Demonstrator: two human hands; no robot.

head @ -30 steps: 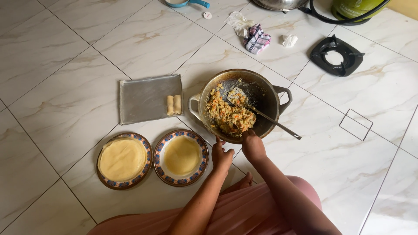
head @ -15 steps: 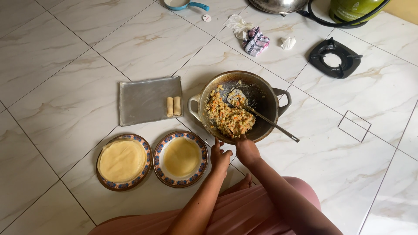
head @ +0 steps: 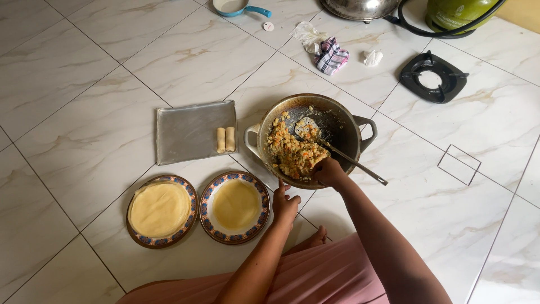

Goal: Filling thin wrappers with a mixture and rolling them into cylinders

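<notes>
Your right hand (head: 328, 170) dips into the pan (head: 308, 139) of filling (head: 293, 152).
Its fingers curl together on the filling; your left hand (head: 285, 205) hovers half-open, empty, beside the plate (head: 235, 206).

We observe a dark pan (head: 343, 121) with yellow-orange filling (head: 292, 153); two plates (head: 209, 192) rimmed in blue-and-brown pattern, each bearing a pale yellow wrapper (head: 235, 203); a grey tray (head: 188, 132); white, brown-veined marble tiles (head: 90, 135); a pink garment (head: 315, 278); a plaid cloth (head: 331, 56).
</notes>
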